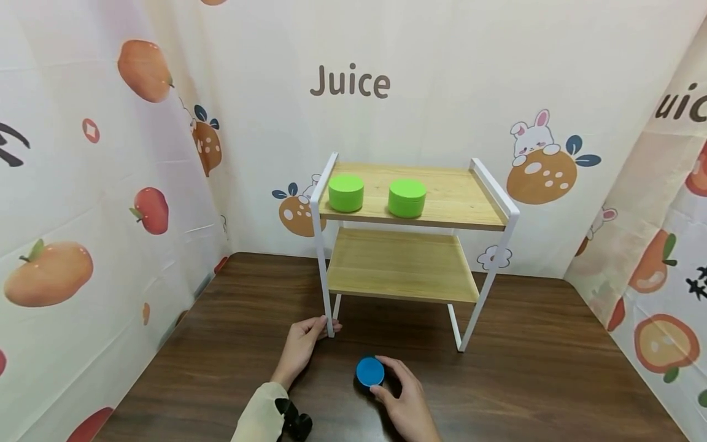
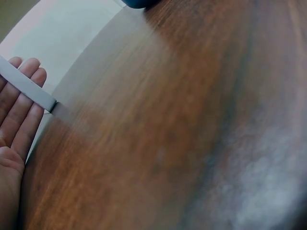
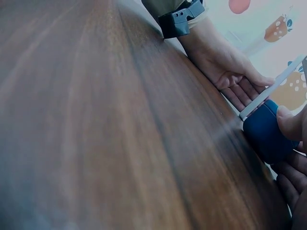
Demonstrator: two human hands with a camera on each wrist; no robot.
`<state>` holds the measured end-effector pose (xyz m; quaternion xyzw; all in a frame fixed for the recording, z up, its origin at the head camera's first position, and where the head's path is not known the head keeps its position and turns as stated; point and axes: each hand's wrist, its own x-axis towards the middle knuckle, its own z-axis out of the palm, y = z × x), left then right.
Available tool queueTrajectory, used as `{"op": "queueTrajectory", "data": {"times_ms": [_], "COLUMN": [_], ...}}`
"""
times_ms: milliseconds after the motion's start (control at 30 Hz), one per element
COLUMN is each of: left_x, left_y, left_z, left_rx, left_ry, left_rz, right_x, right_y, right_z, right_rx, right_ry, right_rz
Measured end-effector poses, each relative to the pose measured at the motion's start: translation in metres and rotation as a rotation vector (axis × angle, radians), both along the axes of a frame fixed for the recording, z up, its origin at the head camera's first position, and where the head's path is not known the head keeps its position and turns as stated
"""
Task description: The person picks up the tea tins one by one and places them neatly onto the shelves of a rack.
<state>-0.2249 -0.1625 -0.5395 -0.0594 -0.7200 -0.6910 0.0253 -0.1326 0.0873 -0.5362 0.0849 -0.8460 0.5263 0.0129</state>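
A small two-tier shelf (image 1: 411, 296) with white metal legs and wooden boards stands on the table. My left hand (image 1: 305, 339) holds its front left leg near the foot, the fingers reaching behind it; the left wrist view shows the leg (image 2: 32, 88) lying across these fingers (image 2: 21, 115). To the right and nearer, my right hand (image 1: 405, 396) grips a round blue container (image 1: 370, 372) from the side, thumb in front and fingers beyond. The right wrist view has this container (image 3: 268, 132) low over the tabletop. Two round green containers (image 1: 346, 193) sit on the upper board.
The dark wooden table (image 1: 525, 380) extends around the shelf. Light curtains (image 1: 431, 67) printed with fruit and rabbits hang behind it and on both sides. A black wrist device (image 1: 294, 420) is strapped to the left sleeve.
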Motion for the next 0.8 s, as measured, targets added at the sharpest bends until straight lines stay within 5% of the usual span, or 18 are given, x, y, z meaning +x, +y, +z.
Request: {"op": "queueTrajectory", "data": {"times_ms": [800], "left_x": [-0.0007], "left_y": [-0.0003], "left_z": [-0.0021], "left_rx": [-0.018], "left_ry": [-0.004], "left_rz": [0.004], "right_x": [0.0027], "right_y": [0.0020], "right_z": [0.0019], "right_rx": [-0.042], "right_ry": [-0.038], "right_rz": [-0.005]}}
